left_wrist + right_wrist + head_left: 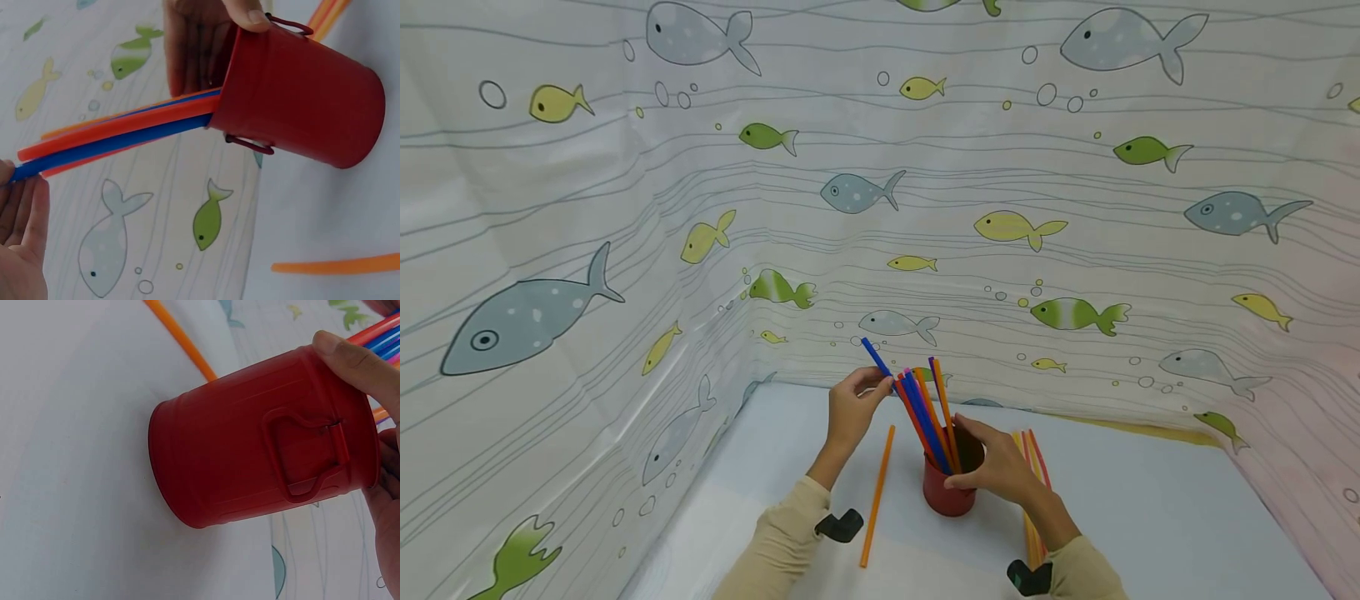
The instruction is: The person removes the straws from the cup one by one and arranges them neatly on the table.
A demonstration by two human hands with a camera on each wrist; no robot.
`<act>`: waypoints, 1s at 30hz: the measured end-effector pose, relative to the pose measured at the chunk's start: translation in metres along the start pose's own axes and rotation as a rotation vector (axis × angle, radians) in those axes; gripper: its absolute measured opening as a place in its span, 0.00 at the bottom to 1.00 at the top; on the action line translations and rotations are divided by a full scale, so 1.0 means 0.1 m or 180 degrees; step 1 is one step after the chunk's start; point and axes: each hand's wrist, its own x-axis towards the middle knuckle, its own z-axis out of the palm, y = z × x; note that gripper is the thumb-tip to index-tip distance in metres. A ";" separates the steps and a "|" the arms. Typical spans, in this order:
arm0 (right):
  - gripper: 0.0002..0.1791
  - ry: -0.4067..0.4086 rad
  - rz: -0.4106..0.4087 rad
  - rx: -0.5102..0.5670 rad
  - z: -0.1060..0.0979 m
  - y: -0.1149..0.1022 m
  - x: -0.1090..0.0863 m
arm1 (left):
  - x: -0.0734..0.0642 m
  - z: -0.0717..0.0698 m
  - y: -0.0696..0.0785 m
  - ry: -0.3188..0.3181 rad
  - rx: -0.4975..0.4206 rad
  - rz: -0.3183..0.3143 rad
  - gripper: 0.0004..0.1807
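Observation:
A red metal bucket [947,497] with small wire handles stands on the white table, holding several straws [934,417] in orange, red, blue and purple that lean to the left. My right hand [1002,465] grips its rim, the thumb [350,359] on the outside and the other fingers behind. Up at the left, my left hand [852,412] pinches a blue straw [876,357] between thumb and fingers. In the left wrist view that blue straw [125,144] runs from the fingertips to the bucket's mouth, alongside the others.
A single orange straw [877,497] lies on the table left of the bucket. Several yellow, orange and red straws [1034,467] lie to the right, partly under my right forearm. Fish-patterned sheets [955,287] rise behind the table and along its left side.

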 end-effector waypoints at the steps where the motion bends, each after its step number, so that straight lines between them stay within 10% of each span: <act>1: 0.58 -0.0003 -0.0009 -0.0012 0.00 0.00 0.00 | 0.01 -0.02 0.03 0.0025 0.0020 0.0012 0.09; 10: 0.58 -0.0016 -0.0011 -0.0042 0.00 -0.02 -0.01 | 0.22 -0.15 -0.11 0.0173 -0.0084 0.0122 0.11; 17: 0.58 -0.0019 -0.0032 -0.0080 0.00 -0.04 -0.02 | 0.34 -0.32 0.09 0.0323 -0.0042 0.0308 0.13; 30: 0.59 -0.0072 -0.0014 -0.0091 -0.01 -0.03 -0.01 | 0.30 -0.50 -0.23 0.0432 0.0005 -0.0108 0.17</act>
